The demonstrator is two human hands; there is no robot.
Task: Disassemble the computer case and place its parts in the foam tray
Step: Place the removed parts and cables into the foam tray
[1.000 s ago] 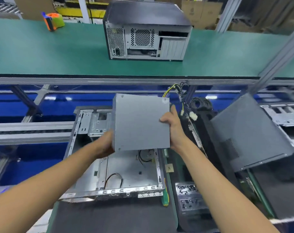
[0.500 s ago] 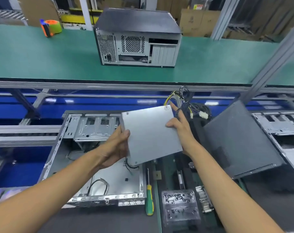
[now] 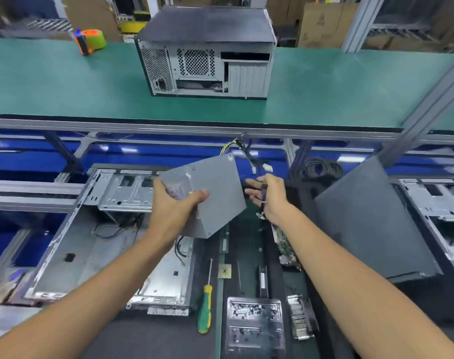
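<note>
Released by the slack-fingered right hand (image 3: 268, 196), the power supply (image 3: 215, 195) sits gripped in the left hand (image 3: 172, 203).

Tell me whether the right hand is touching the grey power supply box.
Apart. The head view shows the right hand open beside the power supply box, with dark background visible between its fingertips and the box's edge. Only the left hand holds it.

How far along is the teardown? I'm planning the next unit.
Done: side panel off, parts lie in the foam tray. In hand: the left hand grips the power supply, lifted above the open case; the right hand is open beside it. Left: placing it, plus the case's remaining cables.
</note>
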